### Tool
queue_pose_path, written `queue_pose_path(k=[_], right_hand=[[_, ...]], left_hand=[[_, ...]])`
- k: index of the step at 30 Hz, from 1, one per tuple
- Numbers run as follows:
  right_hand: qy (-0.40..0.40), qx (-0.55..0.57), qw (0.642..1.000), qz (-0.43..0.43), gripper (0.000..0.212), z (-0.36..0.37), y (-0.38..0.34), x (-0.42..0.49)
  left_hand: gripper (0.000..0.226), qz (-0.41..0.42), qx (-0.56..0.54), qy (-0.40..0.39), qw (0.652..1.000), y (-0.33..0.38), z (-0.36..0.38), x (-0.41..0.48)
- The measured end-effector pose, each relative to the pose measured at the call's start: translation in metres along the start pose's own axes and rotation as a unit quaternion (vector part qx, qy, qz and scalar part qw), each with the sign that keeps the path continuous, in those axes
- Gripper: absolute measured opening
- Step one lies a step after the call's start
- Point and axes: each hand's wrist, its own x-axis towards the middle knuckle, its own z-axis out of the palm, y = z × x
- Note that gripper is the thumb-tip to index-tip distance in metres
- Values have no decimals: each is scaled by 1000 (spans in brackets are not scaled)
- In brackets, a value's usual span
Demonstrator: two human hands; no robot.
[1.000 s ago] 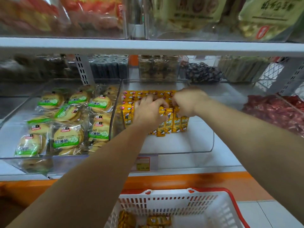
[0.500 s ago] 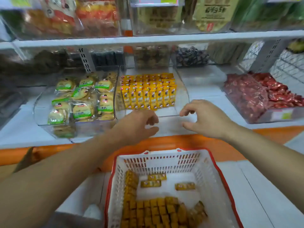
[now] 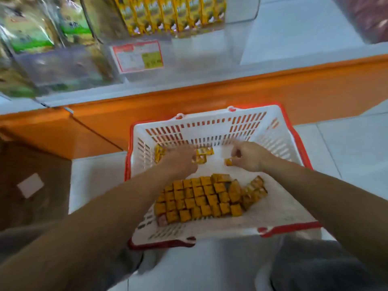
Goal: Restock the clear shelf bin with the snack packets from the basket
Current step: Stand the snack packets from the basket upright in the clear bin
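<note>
Both hands are working in the basket (image 3: pixel 210 127) at frame centre. The right hand (image 3: pixel 252 157) is pinching one loose packet (image 3: pixel 228 161) in curled fingers, while the left hand (image 3: pixel 180 162) is covering other snack packets (image 3: pixel 203 153) — too blurred to tell its grip. Gathering several squarely would serve best. The clear shelf bin (image 3: pixel 239 11) is sitting at top centre — its front wall and price tag (image 3: pixel 138 56) are needing clearance.

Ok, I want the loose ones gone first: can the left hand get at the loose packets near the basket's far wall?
Probably yes: the left hand is inside the open-topped basket, fingertips right at the loose packets, nothing lying over them. Blur hides any grip.
</note>
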Motion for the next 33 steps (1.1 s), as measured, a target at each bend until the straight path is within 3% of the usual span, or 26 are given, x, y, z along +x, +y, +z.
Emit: queue_pose_path(k=[3, 7, 10, 13, 15, 17, 19, 20, 22, 26, 29, 33], right_hand=[[-7, -10, 999, 49, 37, 38, 16, 32], [6, -79, 995, 57, 51, 67, 40, 56], [51, -127, 989, 61, 44, 75, 48, 65], [55, -161, 984, 58, 32, 75, 50, 69], [48, -90, 993, 52, 36, 71, 47, 66], [11, 95, 994, 48, 37, 68, 39, 56], [-32, 239, 969, 48, 25, 70, 30, 42], [-53, 259, 964, 40, 21, 73, 28, 36], [-92, 231, 968, 8, 24, 78, 25, 28], [-111, 158, 981, -30, 53, 76, 29, 29], [-112, 132, 985, -26, 49, 80, 30, 33], [-44, 138, 989, 4, 33, 83, 34, 37]], left_hand=[[45, -53, -34, 45, 997, -10, 42, 34], [63, -100, -46, 33, 993, -25, 74, 73], [67, -95, -20, 55, 994, -33, 88, 89], [55, -77, 5, 95, 992, -36, 95, 90], [39, -66, -29, 93, 993, -38, 94, 87], [23, -51, -82, 105, 990, -41, 92, 83], [22, -28, -114, 147, 982, -41, 89, 81], [27, -23, -132, 163, 977, -39, 88, 82], [43, -24, -160, 163, 973, -33, 86, 86], [73, -50, -100, 108, 988, -27, 93, 97], [77, -59, -65, 114, 990, -29, 97, 101], [67, -65, -31, 135, 988, -33, 102, 99]])
